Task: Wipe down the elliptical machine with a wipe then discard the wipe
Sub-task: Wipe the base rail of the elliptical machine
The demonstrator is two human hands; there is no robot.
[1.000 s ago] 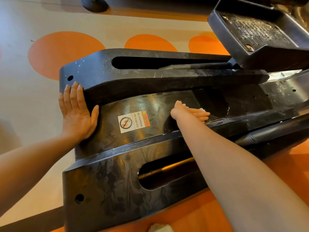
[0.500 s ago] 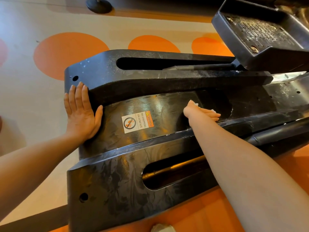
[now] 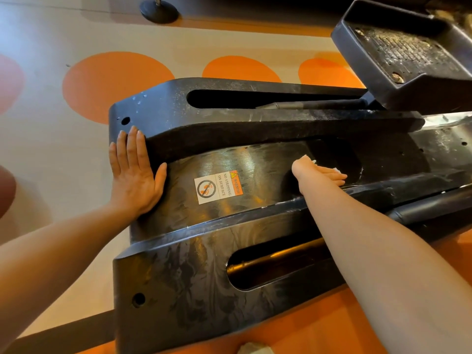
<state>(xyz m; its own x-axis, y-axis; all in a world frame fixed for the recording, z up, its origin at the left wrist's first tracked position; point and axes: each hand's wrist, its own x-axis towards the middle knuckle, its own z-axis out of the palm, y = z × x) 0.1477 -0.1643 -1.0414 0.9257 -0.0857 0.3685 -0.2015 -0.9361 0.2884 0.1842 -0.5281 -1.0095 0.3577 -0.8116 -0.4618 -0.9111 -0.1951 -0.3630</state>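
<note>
Fingers (image 3: 334, 176) of the right hand (image 3: 316, 175) lie flat and straight on the wipe (image 3: 337, 170), pressing it to the glossy centre panel (image 3: 255, 169) of the elliptical machine (image 3: 178, 277); only a white corner of the wipe shows past the fingertips, nothing is curled round it. Left hand (image 3: 134, 175) is spread flat, fingers straight, braced on the near end of the machine where the far rail (image 3: 255, 129) meets the panel; it holds nothing.

Change over the last second: the right hand has moved along the panel away from the warning sticker (image 3: 218, 187), towards the dark matte patch on the right. The left hand has kept its place.

Reading: the wiping stroke is mid-run, going left to right. Panel left of the hand shines with streaks, so it looks already covered. The far rail is still dusty and speckled, and the foot pedal (image 3: 408, 54) at upper right looks gritty, so a good share of the wiping remains. Discarding not yet begun.

A crumpled pale scrap (image 3: 255, 348) lies on the orange floor (image 3: 319, 335) at the near edge; cannot tell what it is.
</note>
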